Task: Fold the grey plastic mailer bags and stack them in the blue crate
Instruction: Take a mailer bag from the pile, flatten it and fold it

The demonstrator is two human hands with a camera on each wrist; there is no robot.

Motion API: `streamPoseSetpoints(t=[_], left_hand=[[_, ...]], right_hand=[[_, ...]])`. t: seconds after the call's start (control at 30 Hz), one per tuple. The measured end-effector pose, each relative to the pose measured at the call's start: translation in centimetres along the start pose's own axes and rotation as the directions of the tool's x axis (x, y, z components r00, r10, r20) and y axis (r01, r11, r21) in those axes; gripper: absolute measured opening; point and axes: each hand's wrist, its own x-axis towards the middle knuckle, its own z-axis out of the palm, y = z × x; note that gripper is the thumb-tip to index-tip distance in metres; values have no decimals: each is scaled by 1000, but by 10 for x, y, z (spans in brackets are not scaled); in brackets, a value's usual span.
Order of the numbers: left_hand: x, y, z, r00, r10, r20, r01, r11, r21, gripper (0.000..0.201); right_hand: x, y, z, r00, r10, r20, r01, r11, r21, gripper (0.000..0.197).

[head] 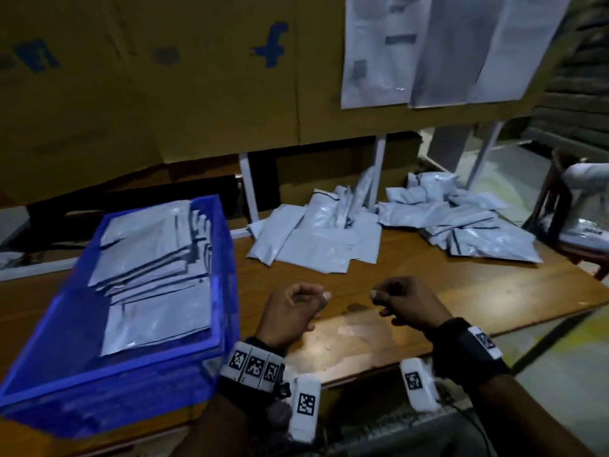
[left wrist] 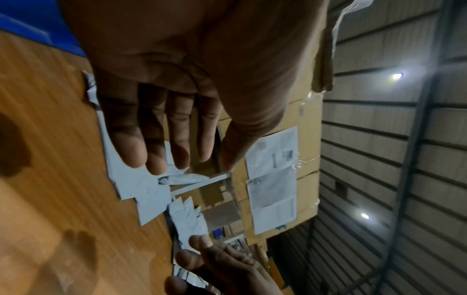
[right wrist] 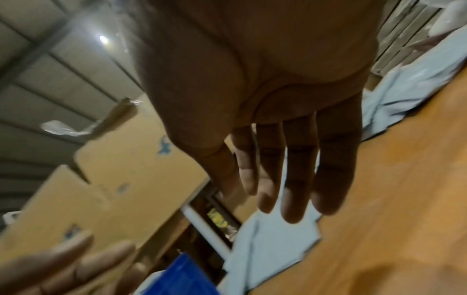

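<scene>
A blue crate (head: pixel 227 258) stands on the left of the wooden table (head: pixel 428 291) and holds a stack of folded grey mailer bags (head: pixel 155 258). Loose grey bags lie in a pile at the table's back middle (head: pixel 313 235), with another heap further right (head: pixel 468 222). My left hand (head: pixel 296 308) and right hand (head: pixel 405 301) hover side by side over bare table in front of the piles, fingers loosely curled, holding nothing. In the left wrist view my left hand's fingers (left wrist: pixel 164 139) are nearly straight above the bags (left wrist: pixel 141 185). My right hand's fingers (right wrist: pixel 290 159) are equally empty.
Big cardboard boxes (head: pixel 164 77) with taped papers (head: pixel 428 47) rise behind the table on a white frame (head: pixel 379 173). A chair (head: pixel 566 206) with more bags stands at the far right. The table's front edge runs just below my wrists.
</scene>
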Motion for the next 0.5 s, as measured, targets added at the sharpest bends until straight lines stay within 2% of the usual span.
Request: streamPoseSetpoints(t=[0.13,0.27,0.37,0.4,0.47,0.5], left_hand=[[40,-15,22,986,-90,-137,80,994,-71,47],[85,-9,21,956,-89,-280,67,994,-88,27],[144,-1,4,900,-44,-434,12,997,-78,25],[168,0,-4,871,-36,-490,10,998,-57,30],[211,5,-22,824,-12,-566,82,992,98,42],[231,7,-33,816,-1,-578,131,974,183,52]], right_hand=[[37,16,-25,999,-11,42,8,997,71,24],[92,14,-24,991,-16,132,3,995,97,21],[135,4,-17,984,-20,176,5,996,87,18],[150,1,-15,982,-27,189,12,996,85,17],[177,-6,-14,979,-30,201,16,997,73,14],[192,-10,-13,978,-26,207,13,998,64,17]])
